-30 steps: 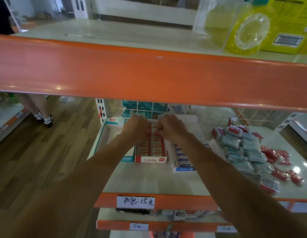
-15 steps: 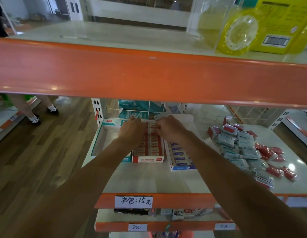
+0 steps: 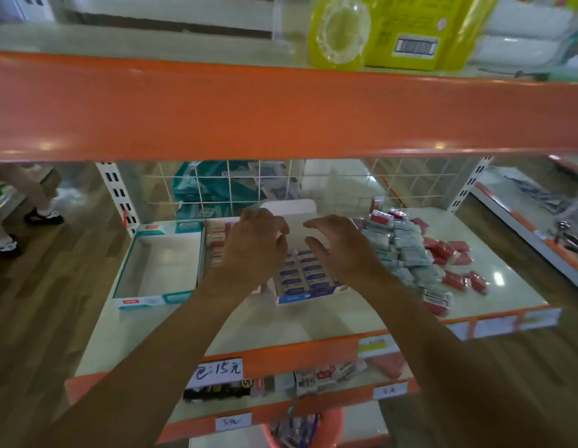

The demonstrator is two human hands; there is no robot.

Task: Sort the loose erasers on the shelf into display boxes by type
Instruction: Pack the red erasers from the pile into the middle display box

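Both reach forward: left hand (image 3: 256,245), right hand (image 3: 341,252), loosely curled, empty.

Both hands (image 3: 253,244) (image 3: 341,250) forward; fingers loosely curled

The left hand (image 3: 255,250) covers most of the red-labelled box (image 3: 213,242), and its curled fingertips point away, so I can't tell whether they hold anything. The right hand (image 3: 342,253) hides the right side of the blue-labelled box (image 3: 300,278). The left forearm cuts off the start of the handwritten price tag (image 3: 221,370). The tags (image 3: 507,323) further right on that shelf edge are smeared, unreadable. The goods (image 3: 313,378) on the lower shelf are perhaps more erasers, too blurred to say. A bystander (image 3: 35,189) at left shows legs only.
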